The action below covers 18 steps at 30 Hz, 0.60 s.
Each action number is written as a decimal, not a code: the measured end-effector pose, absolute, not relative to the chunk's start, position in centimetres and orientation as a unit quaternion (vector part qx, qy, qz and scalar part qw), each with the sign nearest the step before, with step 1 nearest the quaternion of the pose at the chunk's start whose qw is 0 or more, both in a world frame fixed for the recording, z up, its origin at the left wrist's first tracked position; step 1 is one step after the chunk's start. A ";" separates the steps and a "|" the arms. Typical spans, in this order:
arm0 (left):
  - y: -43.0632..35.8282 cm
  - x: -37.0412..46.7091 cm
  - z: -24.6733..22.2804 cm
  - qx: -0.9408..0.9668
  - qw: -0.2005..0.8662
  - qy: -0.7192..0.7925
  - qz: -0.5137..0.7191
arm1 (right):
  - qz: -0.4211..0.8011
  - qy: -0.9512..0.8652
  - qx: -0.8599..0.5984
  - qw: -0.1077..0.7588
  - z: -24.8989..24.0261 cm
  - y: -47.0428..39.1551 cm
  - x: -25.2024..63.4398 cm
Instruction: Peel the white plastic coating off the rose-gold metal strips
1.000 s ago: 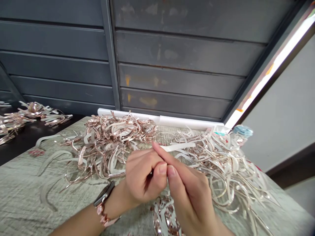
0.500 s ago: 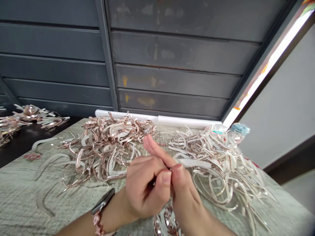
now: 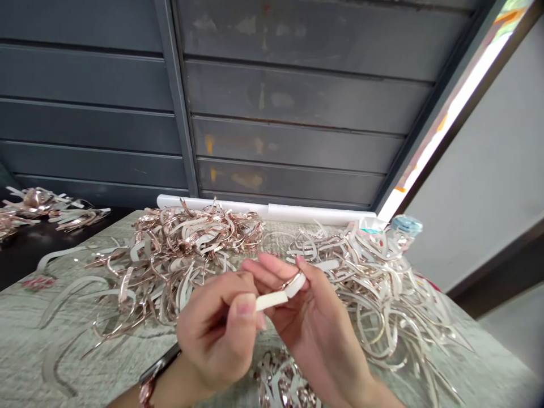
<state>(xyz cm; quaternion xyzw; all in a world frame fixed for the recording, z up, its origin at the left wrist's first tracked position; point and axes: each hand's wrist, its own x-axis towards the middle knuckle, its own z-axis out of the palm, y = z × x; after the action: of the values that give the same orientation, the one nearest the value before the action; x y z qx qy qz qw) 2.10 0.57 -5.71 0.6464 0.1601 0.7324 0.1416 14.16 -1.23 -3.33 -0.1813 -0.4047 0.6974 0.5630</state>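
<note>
My left hand point(image 3: 221, 328) pinches one end of a short strip point(image 3: 272, 300) between thumb and fingers. That end is cream-white; its other part bends up with a shiny rose-gold edge. My right hand point(image 3: 317, 328) is turned palm up beside it, with the strip's bent part held between its thumb and fingers. Below the hands lies a small heap of curled rose-gold and white strips point(image 3: 284, 379), partly hidden by my right hand. Beyond my left hand is a larger tangled pile of rose-gold strips point(image 3: 204, 229). To the right spreads another pile of paler strips point(image 3: 395, 289).
A patterned grey-green cloth point(image 3: 25, 334) covers the table. White rolls point(image 3: 314, 213) lie along its back edge by dark grey panels point(image 3: 272, 96). A packet with a blue top point(image 3: 406, 225) stands at the back right. More strips point(image 3: 38, 204) lie on a dark surface at left.
My hands, closed together half a second ago, have parted slightly. My right hand has turned palm up, and the strip now shows between them. The view has shifted a little.
</note>
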 end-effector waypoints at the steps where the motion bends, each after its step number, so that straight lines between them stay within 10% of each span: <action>1: 0.7 2.2 -5.7 0.626 0.166 0.144 0.748 | 0.710 -0.382 -0.180 0.563 -3.3 -1.1 14.1; 18: 1.0 2.5 -3.4 0.498 0.270 0.133 0.813 | 0.633 -0.323 -0.208 0.672 -3.0 0.9 15.5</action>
<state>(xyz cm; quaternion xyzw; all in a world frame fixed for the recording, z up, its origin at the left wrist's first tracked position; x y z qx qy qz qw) 2.52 1.03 -3.40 0.4981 0.1327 0.8133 0.2699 15.49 0.90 -3.05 -0.2078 -0.3227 0.6334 0.6719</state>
